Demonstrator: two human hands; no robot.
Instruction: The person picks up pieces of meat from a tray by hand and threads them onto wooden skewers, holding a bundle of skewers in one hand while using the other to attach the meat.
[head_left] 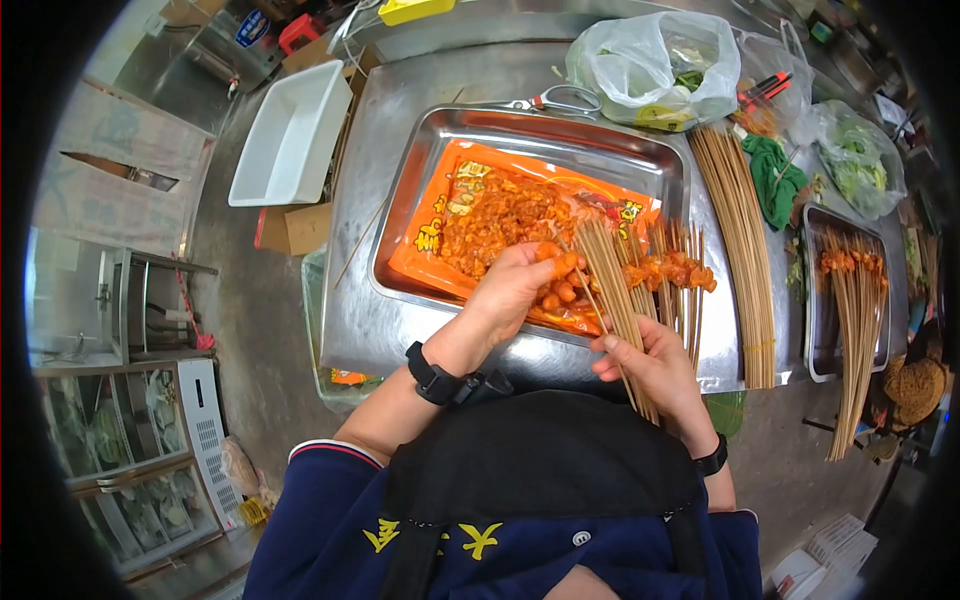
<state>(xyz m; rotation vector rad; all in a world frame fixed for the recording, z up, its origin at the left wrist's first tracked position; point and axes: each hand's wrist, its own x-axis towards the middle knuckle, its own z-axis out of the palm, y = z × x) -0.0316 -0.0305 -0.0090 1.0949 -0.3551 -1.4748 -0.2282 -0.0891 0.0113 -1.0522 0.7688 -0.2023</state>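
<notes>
My right hand (655, 368) is closed around a bundle of bamboo skewers (612, 280), their tips pointing up over the tray. One thin skewer stands slightly apart, beside my left hand. Sauce coats the fingers of my left hand (520, 288), which are curled in a pinch by that skewer; what they hold is hidden. Beneath them, marinated meat pieces (510, 215) lie on an orange printed bag (415, 255) in a steel tray (400, 185). Skewers threaded with meat (670, 270) rest across the tray's right side, next to the bundle.
A long pile of bare skewers (735, 250) lies right of the tray. Scissors (565, 100) and a plastic bag of greens (655, 70) sit behind it. Farther right are a green cloth (772, 178) and a second tray (815, 345) with meat skewers. A white bin (290, 130) stands left.
</notes>
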